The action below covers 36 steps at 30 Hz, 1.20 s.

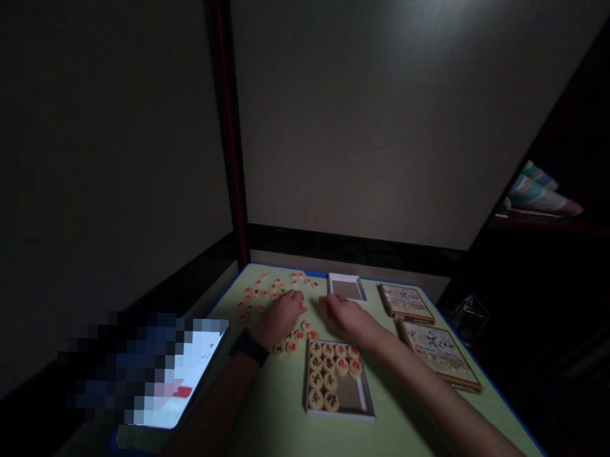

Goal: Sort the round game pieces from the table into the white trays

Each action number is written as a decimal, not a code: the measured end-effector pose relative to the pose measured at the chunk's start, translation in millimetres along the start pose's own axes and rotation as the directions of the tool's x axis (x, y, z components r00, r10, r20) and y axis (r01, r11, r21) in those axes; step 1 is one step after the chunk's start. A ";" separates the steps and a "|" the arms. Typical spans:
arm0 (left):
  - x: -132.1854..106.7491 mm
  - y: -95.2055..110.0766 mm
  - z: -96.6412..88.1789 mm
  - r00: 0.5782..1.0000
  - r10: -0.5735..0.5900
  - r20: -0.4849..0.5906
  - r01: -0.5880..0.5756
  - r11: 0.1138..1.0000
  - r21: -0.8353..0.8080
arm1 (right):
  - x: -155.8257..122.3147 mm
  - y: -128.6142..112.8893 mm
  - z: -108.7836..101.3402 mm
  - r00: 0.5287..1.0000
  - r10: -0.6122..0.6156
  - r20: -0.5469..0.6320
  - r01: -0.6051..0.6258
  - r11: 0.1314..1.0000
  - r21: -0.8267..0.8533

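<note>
My left hand (280,315) rests palm down on loose round game discs (262,295) with red marks, scattered over the far left of a green table (278,414). Its fingers are curled among the discs; a dark watch sits on the wrist. My right hand (346,316) lies just right of it, fingers bent down onto the table near the discs. A shallow white box (361,405) in front of my hands holds several discs with black and red marks. A second, smaller white box (347,287) stands beyond my right hand.
Two printed box lids (406,303) (441,353) lie along the table's right edge. A lit tablet (180,377) sits at the left corner. A clear container (469,317) stands off the right edge. Walls and a dark red post (228,132) close the far side.
</note>
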<state>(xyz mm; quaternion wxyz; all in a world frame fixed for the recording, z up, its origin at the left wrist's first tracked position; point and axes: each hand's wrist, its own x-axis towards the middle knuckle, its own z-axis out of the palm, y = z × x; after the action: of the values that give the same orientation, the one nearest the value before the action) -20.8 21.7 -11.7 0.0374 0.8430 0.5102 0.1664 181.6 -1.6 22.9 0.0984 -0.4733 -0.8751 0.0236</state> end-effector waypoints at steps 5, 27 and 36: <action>2.4 9.2 1.7 0.992 0.039 -0.117 -0.053 0.991 -0.120 | -56.7 -18.7 -26.6 1.000 -0.015 -0.017 0.020 0.953 0.302; 0.2 14.9 12.9 0.980 0.107 -0.169 -0.139 0.971 -0.193 | -102.0 -47.2 17.3 0.977 0.173 0.124 -0.198 0.954 0.226; -1.1 19.9 7.7 0.979 0.123 -0.165 -0.157 0.963 -0.218 | -99.8 -45.7 19.8 0.972 0.205 0.115 -0.230 0.926 0.298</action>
<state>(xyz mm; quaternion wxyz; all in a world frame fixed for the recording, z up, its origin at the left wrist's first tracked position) -2.0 12.1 -14.6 0.0841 0.8521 0.4279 0.2895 193.2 -108.8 -5.4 0.1323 -0.5447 -0.8059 0.1905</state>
